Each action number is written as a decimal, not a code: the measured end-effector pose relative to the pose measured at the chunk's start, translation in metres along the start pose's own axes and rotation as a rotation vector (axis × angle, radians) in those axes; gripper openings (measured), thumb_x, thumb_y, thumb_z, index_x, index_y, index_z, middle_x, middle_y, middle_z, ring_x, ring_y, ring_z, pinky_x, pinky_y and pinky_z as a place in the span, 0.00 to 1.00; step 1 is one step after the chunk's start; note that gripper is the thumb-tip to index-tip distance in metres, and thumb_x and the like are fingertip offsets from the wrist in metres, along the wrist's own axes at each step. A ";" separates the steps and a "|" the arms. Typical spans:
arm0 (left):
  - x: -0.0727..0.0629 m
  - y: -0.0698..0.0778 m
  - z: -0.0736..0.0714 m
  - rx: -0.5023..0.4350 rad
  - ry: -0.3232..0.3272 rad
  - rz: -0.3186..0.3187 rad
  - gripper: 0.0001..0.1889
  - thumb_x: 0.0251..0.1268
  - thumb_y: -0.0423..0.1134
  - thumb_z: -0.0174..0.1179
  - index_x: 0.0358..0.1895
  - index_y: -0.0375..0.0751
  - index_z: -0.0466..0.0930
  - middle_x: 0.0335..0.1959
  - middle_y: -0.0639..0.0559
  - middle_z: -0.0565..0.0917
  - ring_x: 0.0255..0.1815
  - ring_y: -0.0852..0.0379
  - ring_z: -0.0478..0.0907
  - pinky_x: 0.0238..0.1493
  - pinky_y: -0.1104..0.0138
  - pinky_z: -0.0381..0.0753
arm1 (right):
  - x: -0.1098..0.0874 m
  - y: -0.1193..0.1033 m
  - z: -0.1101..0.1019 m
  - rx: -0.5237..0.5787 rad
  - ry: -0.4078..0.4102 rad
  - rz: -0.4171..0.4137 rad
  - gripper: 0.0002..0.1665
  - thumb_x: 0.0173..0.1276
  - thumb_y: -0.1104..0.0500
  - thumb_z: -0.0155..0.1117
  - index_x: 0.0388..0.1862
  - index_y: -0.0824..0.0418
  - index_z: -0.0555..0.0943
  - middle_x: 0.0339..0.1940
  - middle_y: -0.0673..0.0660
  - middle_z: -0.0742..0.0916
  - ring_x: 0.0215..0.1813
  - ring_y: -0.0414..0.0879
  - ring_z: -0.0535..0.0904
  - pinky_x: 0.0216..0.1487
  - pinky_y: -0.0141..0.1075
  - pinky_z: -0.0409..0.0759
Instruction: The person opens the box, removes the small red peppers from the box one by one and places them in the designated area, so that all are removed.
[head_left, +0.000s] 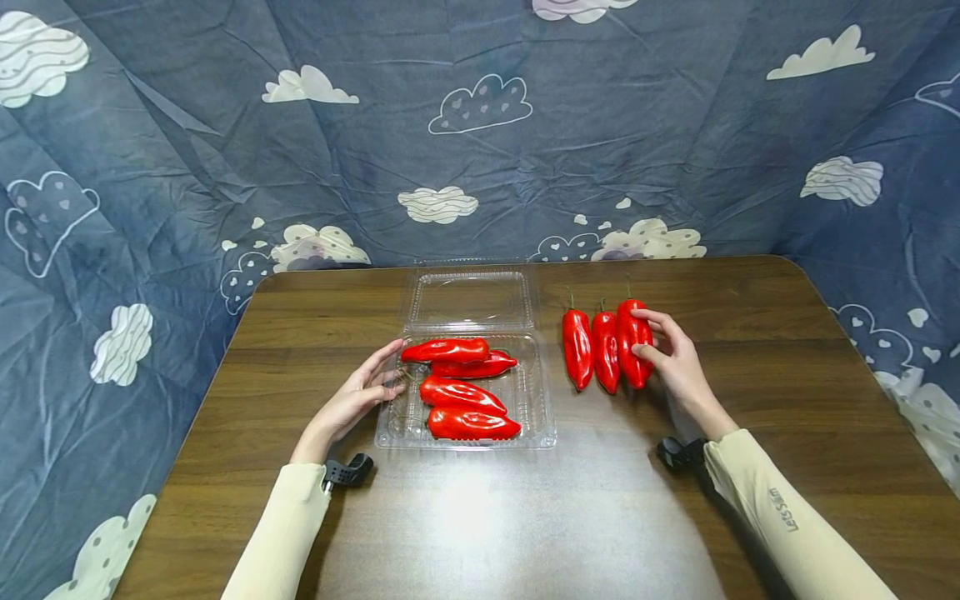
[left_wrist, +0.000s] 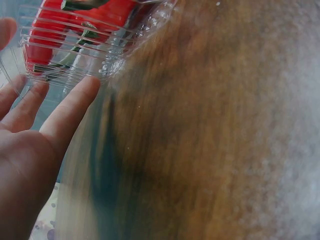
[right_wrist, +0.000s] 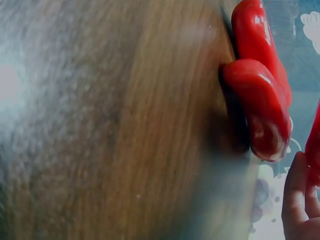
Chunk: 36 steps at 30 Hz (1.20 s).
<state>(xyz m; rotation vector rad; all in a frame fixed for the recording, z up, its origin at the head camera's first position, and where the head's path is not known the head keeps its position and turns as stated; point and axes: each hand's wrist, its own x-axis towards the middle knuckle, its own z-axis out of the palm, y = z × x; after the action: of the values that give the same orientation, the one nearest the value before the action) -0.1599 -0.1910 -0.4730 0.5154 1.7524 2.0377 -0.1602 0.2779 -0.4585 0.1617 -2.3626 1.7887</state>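
Note:
My right hand (head_left: 678, 367) pinches a long red pepper (head_left: 630, 346) between thumb and fingers. In the right wrist view that pepper (right_wrist: 313, 145) is at the far right edge, mostly cut off, with fingertips against it. Two more red peppers (head_left: 577, 350) (head_left: 605, 352) lie side by side just to its left. A clear plastic clamshell container (head_left: 536, 400), lid (head_left: 472, 300) folded back, holds several red peppers (head_left: 474, 423) lying crosswise. At its left wall, my left hand (head_left: 356, 400) has its fingers extended, fingertips (left_wrist: 90, 86) right at the plastic in the left wrist view.
Everything sits on a brown wood-grain table (head_left: 300, 333) with rounded far corners. A dark blue cloth (head_left: 480, 167) with white clouds hangs behind and beside it. Bright glare falls on the table's near middle. Each wrist wears a black strap device (head_left: 348, 471).

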 end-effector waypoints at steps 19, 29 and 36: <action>0.000 -0.001 -0.001 0.008 -0.001 0.000 0.39 0.60 0.16 0.44 0.76 0.34 0.43 0.77 0.40 0.43 0.67 0.32 0.53 0.64 0.55 0.68 | -0.001 0.007 -0.005 -0.133 0.020 0.118 0.28 0.64 0.70 0.53 0.64 0.69 0.68 0.58 0.70 0.74 0.50 0.49 0.70 0.41 0.23 0.71; -0.001 0.000 -0.001 0.007 -0.008 0.003 0.40 0.59 0.16 0.44 0.76 0.34 0.43 0.77 0.39 0.42 0.67 0.34 0.54 0.65 0.56 0.68 | 0.002 0.011 -0.005 -0.164 -0.010 0.169 0.28 0.65 0.70 0.53 0.65 0.68 0.68 0.57 0.72 0.73 0.49 0.53 0.70 0.38 0.22 0.72; 0.000 0.000 0.000 0.006 -0.001 -0.004 0.40 0.59 0.17 0.45 0.76 0.34 0.43 0.77 0.40 0.43 0.68 0.33 0.53 0.65 0.56 0.68 | 0.005 0.013 -0.005 -0.180 -0.022 0.191 0.30 0.63 0.71 0.55 0.66 0.68 0.67 0.56 0.72 0.74 0.41 0.45 0.72 0.34 0.25 0.73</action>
<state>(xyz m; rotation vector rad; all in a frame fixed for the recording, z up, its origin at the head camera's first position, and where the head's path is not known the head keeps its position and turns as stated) -0.1596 -0.1913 -0.4727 0.5144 1.7581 2.0296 -0.1670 0.2865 -0.4686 -0.0711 -2.6167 1.6439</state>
